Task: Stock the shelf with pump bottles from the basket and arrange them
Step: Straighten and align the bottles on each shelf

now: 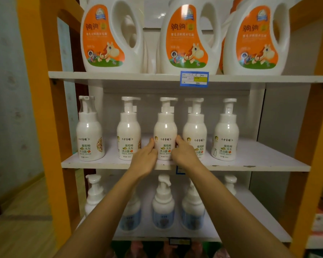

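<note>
The middle pump bottle (165,135) stands upright near the front edge of the middle shelf (259,164), third in a row of five like it, and both hands grip its lower half. The left hand (145,159) presses on its left side with the fingers (151,143) wrapped round the label, and the right hand (185,155) holds its right side the same way, so both are closed on the bottle. Just beside it on the right stands the fourth bottle (195,131), nearly touching; the second bottle (128,131) stands a little apart on the left. The end bottles, one at the left (90,131) and one at the right (226,131), stand further out along the same edge. All five are white with pump tops, labels facing forward. The shelf above (119,75) carries three large white jugs (111,36) with orange labels, and a blue price tag (194,79) sits on its front edge. The lower shelf (268,220) holds more pump bottles (163,203) with bluish labels, partly hidden by the forearms.
</note>
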Tool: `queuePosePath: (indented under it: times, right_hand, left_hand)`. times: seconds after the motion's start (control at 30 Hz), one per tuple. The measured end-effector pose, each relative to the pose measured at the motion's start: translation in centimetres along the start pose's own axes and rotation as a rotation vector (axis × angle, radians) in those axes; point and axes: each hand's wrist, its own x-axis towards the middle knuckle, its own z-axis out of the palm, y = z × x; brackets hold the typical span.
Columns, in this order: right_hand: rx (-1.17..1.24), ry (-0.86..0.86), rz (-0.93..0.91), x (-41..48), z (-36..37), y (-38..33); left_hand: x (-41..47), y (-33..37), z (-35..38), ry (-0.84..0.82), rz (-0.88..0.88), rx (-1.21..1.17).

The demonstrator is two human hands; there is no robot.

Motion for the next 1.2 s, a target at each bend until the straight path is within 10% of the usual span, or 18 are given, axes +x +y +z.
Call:
queuePosePath:
  times: [0.27, 0.47, 0.6, 0.8, 1.2]
  right_hand:
    - [0.048, -0.05, -0.002, -1.1, -0.9, 0.0]
    - [0.197, 0.229, -0.064, -2.0, -3.7, 2.3]
    - [0.257, 0.385, -0.052, -1.7, -5.0, 4.3]
    - [0.141, 0.14, -0.055, -1.2, -6.0, 5.5]
    - [0.056, 0.047, -0.024, -0.6, -7.4, 5.7]
  left_hand:
    - [-0.5, 0.3, 0.1, 0.037, 0.007, -0.083]
    - [-3.4, 2.9, 2.4, 0.48, 0.314, -0.163]
    - [-2.4, 6.5, 5.1, 0.276, 0.277, -0.261]
    - [0.4, 7.9, 6.4, 0.09, -0.048, -0.257]
    - [1.0, 8.0, 6.2, -0.083, -0.056, -0.144]
